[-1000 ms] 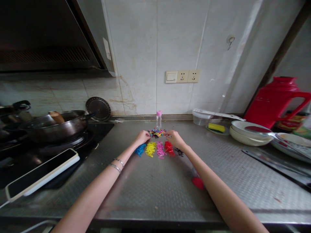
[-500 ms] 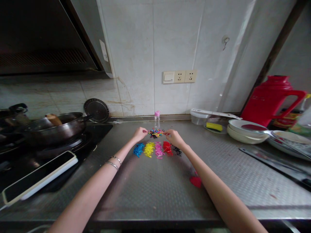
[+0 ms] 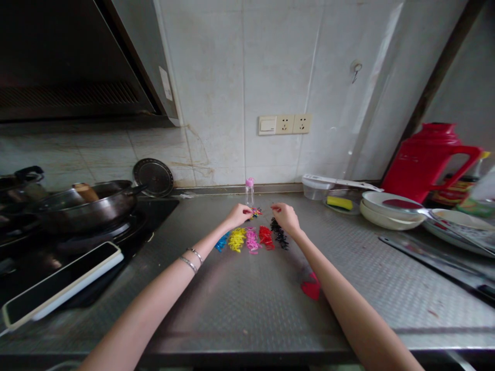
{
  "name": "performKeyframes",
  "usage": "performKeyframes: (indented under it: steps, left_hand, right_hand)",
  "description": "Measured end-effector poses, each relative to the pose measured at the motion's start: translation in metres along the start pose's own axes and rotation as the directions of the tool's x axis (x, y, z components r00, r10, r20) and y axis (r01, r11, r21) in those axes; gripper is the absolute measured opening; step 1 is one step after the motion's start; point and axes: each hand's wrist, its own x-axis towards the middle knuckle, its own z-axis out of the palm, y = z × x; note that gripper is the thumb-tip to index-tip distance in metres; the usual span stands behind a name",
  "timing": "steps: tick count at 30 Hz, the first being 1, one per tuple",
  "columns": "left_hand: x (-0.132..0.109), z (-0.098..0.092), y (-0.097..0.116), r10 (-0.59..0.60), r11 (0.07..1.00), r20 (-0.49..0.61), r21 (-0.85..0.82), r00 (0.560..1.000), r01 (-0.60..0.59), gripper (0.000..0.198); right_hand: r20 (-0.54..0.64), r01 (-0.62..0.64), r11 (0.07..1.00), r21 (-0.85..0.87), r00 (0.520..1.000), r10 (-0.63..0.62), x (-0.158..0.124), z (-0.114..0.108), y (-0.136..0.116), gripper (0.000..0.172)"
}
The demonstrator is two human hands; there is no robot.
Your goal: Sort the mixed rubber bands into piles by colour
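Observation:
On the metal counter lies a mixed pile of small coloured pieces that look like rubber bands point(image 3: 256, 212). My left hand point(image 3: 237, 216) reaches the pile's left side with fingertips pinched together, covering part of it. Right of the pile, my right hand point(image 3: 285, 216) is closed, thumb and finger meeting above the black bands point(image 3: 280, 236). What either pinch holds is too small to make out. Nearer me, sorted heaps form a row: blue bands point(image 3: 221, 242), partly behind my left wrist, yellow bands point(image 3: 237, 239), pink bands point(image 3: 252, 240) and red bands point(image 3: 266, 237).
Behind the pile stands a clear bottle with a pink cap point(image 3: 249, 192). A red heart-shaped item point(image 3: 311, 289) lies beside my right forearm. Left are a phone point(image 3: 62, 286) and a pan point(image 3: 93, 208); right are a yellow sponge point(image 3: 339, 203), bowls point(image 3: 390, 217), a knife point(image 3: 433, 265) and a red thermos point(image 3: 421, 162).
My left hand has moved right across the mixed pile. My right hand has shifted right, off the pile, uncovering more of the black heap. The camera view has shifted slightly.

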Motion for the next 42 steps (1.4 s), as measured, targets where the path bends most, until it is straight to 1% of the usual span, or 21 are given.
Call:
performKeyframes:
  steps: [4,7,10,13,15,17,19,22,25,28,31,35,38,42]
  left_hand:
    - [0.002,0.030,0.027,0.127,0.991,0.091,0.031,0.988,-0.131,0.020]
    - [0.003,0.045,0.041,0.169,0.984,0.138,0.039,0.976,-0.176,0.021]
    - [0.002,0.052,0.048,0.171,0.984,0.165,0.020,0.971,-0.177,0.023]
    - [0.001,0.053,0.048,0.157,0.987,0.166,-0.009,0.974,-0.157,0.025]
    - [0.000,0.048,0.043,0.148,0.989,0.134,-0.021,0.980,-0.147,0.025]
    - [-0.001,0.037,0.035,0.130,0.991,0.083,-0.032,0.988,-0.128,0.025]
    - [-0.003,0.021,0.022,0.080,0.996,0.029,-0.037,0.996,-0.079,0.026]
    - [-0.009,-0.007,-0.001,-0.035,0.999,-0.027,-0.036,0.999,0.034,0.029]
    - [-0.020,-0.032,-0.027,-0.171,0.985,-0.108,-0.045,0.979,0.167,0.027]
    - [-0.032,-0.047,-0.048,-0.271,0.962,-0.170,-0.095,0.947,0.258,0.027]
    - [-0.040,-0.052,-0.061,-0.345,0.937,-0.228,-0.145,0.911,0.318,0.028]
    - [-0.046,-0.049,-0.069,-0.390,0.920,-0.323,-0.167,0.863,0.353,0.025]
    - [-0.048,-0.046,-0.072,-0.396,0.918,-0.359,-0.180,0.845,0.354,0.026]
    - [-0.051,-0.043,-0.076,-0.417,0.908,-0.353,-0.207,0.837,0.365,0.026]
  right_hand:
    - [-0.017,-0.106,0.994,-0.018,0.994,0.105,0.002,-0.004,0.016,0.027]
    - [-0.011,-0.128,0.992,-0.023,0.992,0.128,0.002,-0.005,0.022,0.028]
    - [-0.009,-0.132,0.991,-0.023,0.991,0.132,0.002,-0.007,0.023,0.029]
    - [-0.016,-0.127,0.992,-0.028,0.992,0.126,0.002,-0.009,0.024,0.029]
    - [-0.018,-0.123,0.992,-0.034,0.992,0.123,0.002,-0.009,0.024,0.029]
    - [-0.016,-0.124,0.992,-0.038,0.992,0.124,0.001,-0.010,0.025,0.029]
    - [-0.016,-0.121,0.992,-0.043,0.993,0.121,0.001,-0.009,0.025,0.029]
    - [-0.014,-0.103,0.993,-0.054,0.995,0.102,0.001,-0.008,0.025,0.028]
    - [-0.008,-0.103,0.992,-0.072,0.995,0.103,0.000,-0.007,0.025,0.028]
    - [0.001,-0.109,0.990,-0.091,0.994,0.109,0.000,-0.007,0.025,0.028]
    - [0.008,-0.083,0.991,-0.107,0.996,0.084,-0.001,-0.006,0.024,0.029]
    - [0.024,-0.039,0.989,-0.139,0.999,0.043,-0.004,-0.003,0.021,0.029]
    - [0.047,-0.011,0.987,-0.160,0.999,0.019,-0.006,-0.001,0.019,0.029]
    - [0.056,0.047,0.983,-0.177,0.998,-0.038,-0.008,0.001,0.013,0.031]
